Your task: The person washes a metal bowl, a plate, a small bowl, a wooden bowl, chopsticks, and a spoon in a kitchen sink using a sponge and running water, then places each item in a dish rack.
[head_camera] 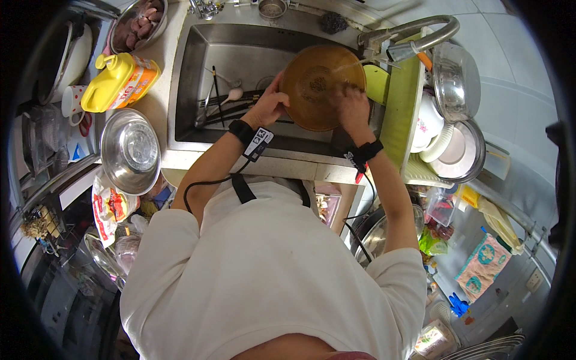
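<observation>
An amber-brown bowl (302,110) is tilted over the stainless steel sink (238,47). My left hand (270,105) grips its left rim, thumb on the near side. My right hand (353,108) is at the bowl's right inner side; its fingers are blurred, so whether they hold anything cannot be told. A thin stream of water runs from the curved faucet (425,42) into the bowl. Below my left hand, several spoons and chopsticks lie on the sink floor, among them a pale ladle-like spoon (235,94).
Left of the sink stand a yellow detergent jug (108,87), a steel basin (128,166) and a metal bowl of reddish-brown pieces (143,27). A green dish rack (396,117) with bowls and plates borders the right side. A dark scouring pad (333,22) sits behind the sink.
</observation>
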Tool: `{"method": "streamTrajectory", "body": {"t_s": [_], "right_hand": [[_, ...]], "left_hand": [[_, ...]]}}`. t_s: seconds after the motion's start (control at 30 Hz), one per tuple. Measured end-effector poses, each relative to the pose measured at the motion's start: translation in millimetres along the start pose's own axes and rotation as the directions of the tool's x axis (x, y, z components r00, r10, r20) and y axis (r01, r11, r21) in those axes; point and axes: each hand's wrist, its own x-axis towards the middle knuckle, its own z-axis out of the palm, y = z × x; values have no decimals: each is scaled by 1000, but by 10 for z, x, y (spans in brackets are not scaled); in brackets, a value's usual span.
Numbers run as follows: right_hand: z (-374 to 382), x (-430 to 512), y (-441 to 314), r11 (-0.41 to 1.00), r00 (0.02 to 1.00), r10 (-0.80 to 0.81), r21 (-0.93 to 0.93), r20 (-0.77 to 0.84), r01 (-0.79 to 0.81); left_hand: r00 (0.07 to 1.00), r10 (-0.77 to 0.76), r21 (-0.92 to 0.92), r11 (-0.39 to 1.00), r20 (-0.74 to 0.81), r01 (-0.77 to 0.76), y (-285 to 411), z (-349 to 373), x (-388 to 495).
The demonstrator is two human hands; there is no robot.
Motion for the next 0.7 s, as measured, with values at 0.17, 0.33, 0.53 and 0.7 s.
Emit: {"method": "streamTrajectory", "body": {"t_s": [0.17, 0.33, 0.53, 0.7], "right_hand": [[162, 111, -103, 959, 970, 238, 170, -55, -226], [239, 203, -615, 794, 992, 2, 603, 129, -80], [57, 680, -489, 897, 989, -122, 418, -80, 145], [65, 711, 120, 994, 979, -101, -46, -178, 95]], "left_hand": [[999, 11, 7, 1000, -32, -10, 55, 7, -15], [998, 43, 14, 999, -36, -42, -4, -26, 2], [995, -38, 23, 999, -89, 40, -20, 136, -86], [989, -56, -2, 998, -140, 56, 64, 291, -171]]}}
